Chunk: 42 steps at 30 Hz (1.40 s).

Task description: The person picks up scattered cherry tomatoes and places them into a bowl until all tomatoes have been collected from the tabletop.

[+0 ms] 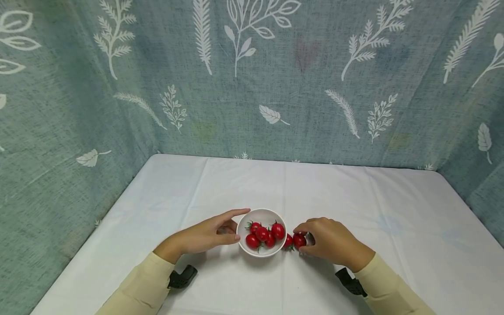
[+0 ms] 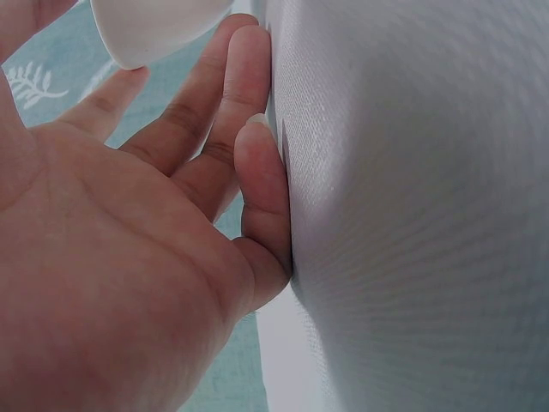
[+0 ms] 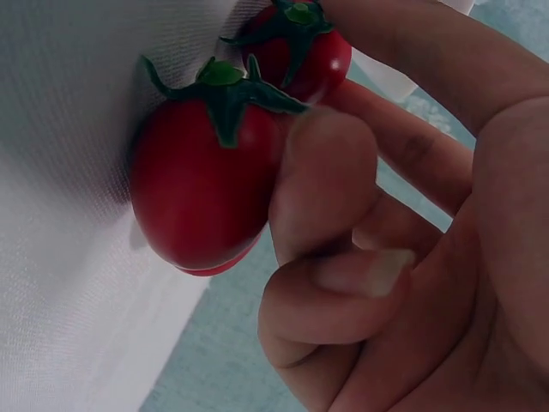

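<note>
A white bowl (image 1: 262, 255) with several red cherry tomatoes (image 1: 261, 234) in it stands on the white-covered table. At its left side my left hand (image 1: 204, 232) touches the bowl with thumb and index finger spread. In the left wrist view, the other fingers (image 2: 249, 81) extend loosely along the cloth beneath the bowl's side. Just right of the bowl, my right hand (image 1: 330, 240) pinches a cherry tomato (image 1: 299, 240) between thumb and index finger. Another tomato (image 1: 288, 241) lies between it and the bowl. A large tomato (image 3: 206, 180) with a green stem top sits beside the curled fingers in the right wrist view.
White cloth covers the table (image 1: 334, 188), with faint creases running across it. Behind and on both sides hangs a grey-green curtain (image 1: 252, 96) with white leaf prints. Black wrist devices (image 1: 183, 276) are strapped over the pale yellow sleeves (image 1: 138, 284).
</note>
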Tool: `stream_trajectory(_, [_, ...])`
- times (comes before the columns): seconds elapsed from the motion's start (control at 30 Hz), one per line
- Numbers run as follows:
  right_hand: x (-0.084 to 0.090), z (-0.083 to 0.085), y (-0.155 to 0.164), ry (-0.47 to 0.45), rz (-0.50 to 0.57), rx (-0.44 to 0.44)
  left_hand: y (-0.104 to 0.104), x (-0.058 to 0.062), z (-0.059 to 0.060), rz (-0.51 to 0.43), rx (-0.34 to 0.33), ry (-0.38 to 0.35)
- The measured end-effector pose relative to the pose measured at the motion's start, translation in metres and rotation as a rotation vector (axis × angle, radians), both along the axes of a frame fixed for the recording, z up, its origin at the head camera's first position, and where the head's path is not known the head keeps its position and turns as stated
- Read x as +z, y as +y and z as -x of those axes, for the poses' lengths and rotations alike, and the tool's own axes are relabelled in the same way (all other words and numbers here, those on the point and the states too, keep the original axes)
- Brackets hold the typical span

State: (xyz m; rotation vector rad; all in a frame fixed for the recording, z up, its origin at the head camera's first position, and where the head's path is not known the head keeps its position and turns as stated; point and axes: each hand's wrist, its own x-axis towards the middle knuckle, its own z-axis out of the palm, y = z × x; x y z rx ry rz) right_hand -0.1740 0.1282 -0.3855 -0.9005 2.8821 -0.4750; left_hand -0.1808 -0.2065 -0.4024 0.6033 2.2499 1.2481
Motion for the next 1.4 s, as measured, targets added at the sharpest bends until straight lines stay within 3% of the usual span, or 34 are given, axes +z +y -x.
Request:
stream_trajectory(0.53, [-0.0022, -0.0016, -0.0042, -0.039, 0.001, -0.055, 0.0003, -0.0010, 0.0004, 0.003, -0.001, 0.001])
stream_trajectory(1.4, [0.0012, -0.0029, -0.0046, -0.052, -0.004, -0.038, -0.0002, -0.0013, 0.0007, 0.015, -0.001, 0.005])
